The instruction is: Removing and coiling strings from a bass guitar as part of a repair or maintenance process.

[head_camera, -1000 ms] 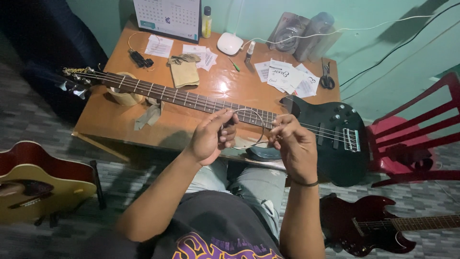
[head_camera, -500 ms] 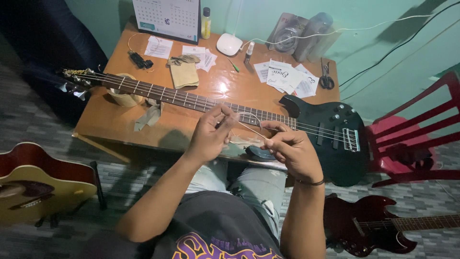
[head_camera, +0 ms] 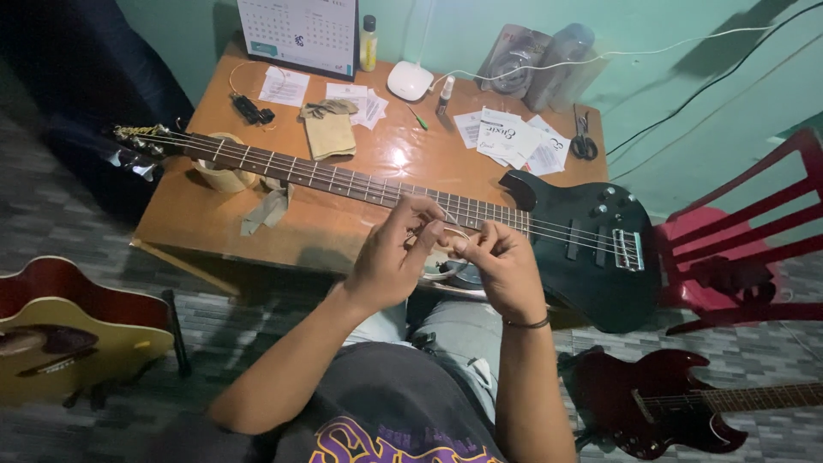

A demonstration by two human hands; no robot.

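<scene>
Coiled string (head_camera: pixel 446 249): lying above the table's (head_camera: pixel 214 214) near edge, beside the black bass (head_camera: pixel 591 249). Left hand (head_camera: pixel 390 261) and right hand (head_camera: pixel 501 270) are both pinching it. White paper packets (head_camera: pixel 510 141) are lying beyond; a calendar (head_camera: pixel 300 34) is standing cut off at the top.

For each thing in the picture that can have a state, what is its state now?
Black bass guitar: lying flat across the wooden table.
Coiled string: pinched by both hands above the neck.
Left hand: closed on the string.
Right hand: closed on the string.
Scissors: lying shut on the table.
Small yellow bottle: upright, capped.
Red guitar: lying on the floor.
</scene>
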